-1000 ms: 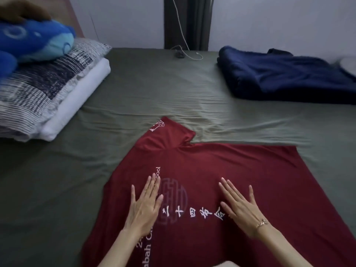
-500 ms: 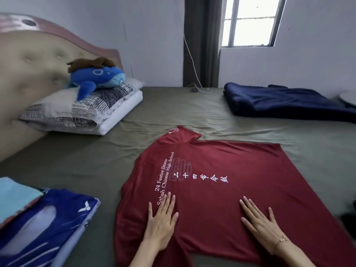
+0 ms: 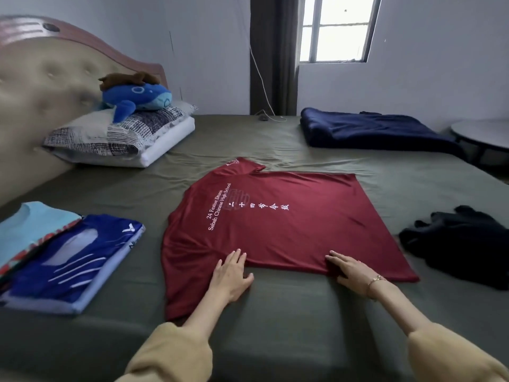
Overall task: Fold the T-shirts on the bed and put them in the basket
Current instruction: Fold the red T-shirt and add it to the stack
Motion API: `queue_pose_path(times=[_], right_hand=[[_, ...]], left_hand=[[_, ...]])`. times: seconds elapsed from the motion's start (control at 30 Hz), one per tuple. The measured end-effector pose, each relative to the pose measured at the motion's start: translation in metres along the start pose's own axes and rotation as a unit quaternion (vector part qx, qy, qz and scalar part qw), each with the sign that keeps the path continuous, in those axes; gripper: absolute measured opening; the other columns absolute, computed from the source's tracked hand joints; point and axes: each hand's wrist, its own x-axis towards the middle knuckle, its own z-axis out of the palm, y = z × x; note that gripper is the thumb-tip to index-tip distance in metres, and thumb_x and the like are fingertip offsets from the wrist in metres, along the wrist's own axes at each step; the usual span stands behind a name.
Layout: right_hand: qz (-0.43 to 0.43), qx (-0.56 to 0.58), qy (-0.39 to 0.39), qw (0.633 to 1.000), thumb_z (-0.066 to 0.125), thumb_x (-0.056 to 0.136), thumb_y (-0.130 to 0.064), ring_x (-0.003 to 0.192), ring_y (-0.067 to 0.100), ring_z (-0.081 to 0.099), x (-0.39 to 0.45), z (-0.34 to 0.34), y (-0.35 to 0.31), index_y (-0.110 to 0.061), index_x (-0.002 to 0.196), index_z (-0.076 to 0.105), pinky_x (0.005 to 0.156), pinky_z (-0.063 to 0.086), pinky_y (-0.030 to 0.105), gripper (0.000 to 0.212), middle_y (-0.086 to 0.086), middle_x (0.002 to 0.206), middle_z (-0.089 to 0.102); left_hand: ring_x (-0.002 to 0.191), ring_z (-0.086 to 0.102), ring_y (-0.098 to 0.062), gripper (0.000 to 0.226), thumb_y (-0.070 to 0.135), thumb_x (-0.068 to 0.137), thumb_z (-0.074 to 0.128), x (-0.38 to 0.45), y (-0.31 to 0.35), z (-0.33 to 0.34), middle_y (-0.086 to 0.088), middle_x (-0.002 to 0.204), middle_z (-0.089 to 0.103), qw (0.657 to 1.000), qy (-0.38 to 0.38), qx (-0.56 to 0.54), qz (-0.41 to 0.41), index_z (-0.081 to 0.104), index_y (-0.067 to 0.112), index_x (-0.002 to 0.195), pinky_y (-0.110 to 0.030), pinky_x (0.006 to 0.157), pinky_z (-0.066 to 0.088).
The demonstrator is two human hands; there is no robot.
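Far left: folded shirts stack (image 3: 63, 260) on the bed (image 3: 289, 321), blue printed one on top, light blue one under it at the left edge. Behind it pillows (image 3: 124, 136) against the headboard, blue plush whale (image 3: 137, 99) on top. Center: red T-shirt (image 3: 275, 216) spread flat on the olive sheet, back up, white text "24 Festive Drums Sabah Chinese High School" plus a row of Chinese characters, collar side to the left, one sleeve sticking out far, another hanging toward the near left; fabric mostly smooth, a few creases by the left hand. Left hand (image 3: 230, 275) lies flat, fingers straight, fingertips on the shirt's near edge, nothing grasped. Right hand (image 3: 349, 270) also flat and released, fingers pressing the near edge further right, bracelet on the wrist. Far right: navy blanket (image 3: 371, 132) folded by the wall; dark garment (image 3: 462, 244) crumpled just right of the shirt.
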Motion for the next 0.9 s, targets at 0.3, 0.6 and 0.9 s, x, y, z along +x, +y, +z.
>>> queue_pose_path(times=[0.3,0.6,0.9], right_hand=[[0.108,-0.083,0.159,0.978,0.043,0.089,0.004,0.128,0.019,0.036,-0.013,0.022,0.013,-0.014,0.139,0.03,0.094,0.044,0.032,0.055,0.004,0.137,0.035],[0.197,-0.104,0.209,0.952,0.035,0.096,-0.003,0.123,0.016,0.04,-0.017,0.028,0.036,-0.018,0.131,0.039,0.091,0.044,0.03,0.039,0.0,0.13,0.041],[0.194,-0.099,0.183,0.959,0.035,0.094,-0.002,0.119,0.014,0.046,-0.024,0.024,0.046,-0.02,0.119,0.054,0.093,0.04,0.026,0.036,-0.003,0.121,0.053]], left_hand=[[0.128,0.037,-0.018,0.06,0.009,0.086,0.064,0.001,0.02,0.003,-0.004,0.136,0.038,0.987,0.086,0.122,-0.054,0.032,0.014,0.138,-0.03,0.094,0.045],[0.118,0.044,-0.019,0.058,-0.001,0.082,0.062,0.006,0.006,0.006,-0.002,0.131,0.041,0.972,0.111,0.183,-0.098,0.038,0.017,0.131,-0.027,0.083,0.049],[0.119,0.046,-0.021,0.036,0.002,0.096,0.04,0.01,0.005,-0.01,0.001,0.127,0.05,0.957,0.044,0.279,-0.062,0.05,0.017,0.126,-0.03,0.09,0.043]])
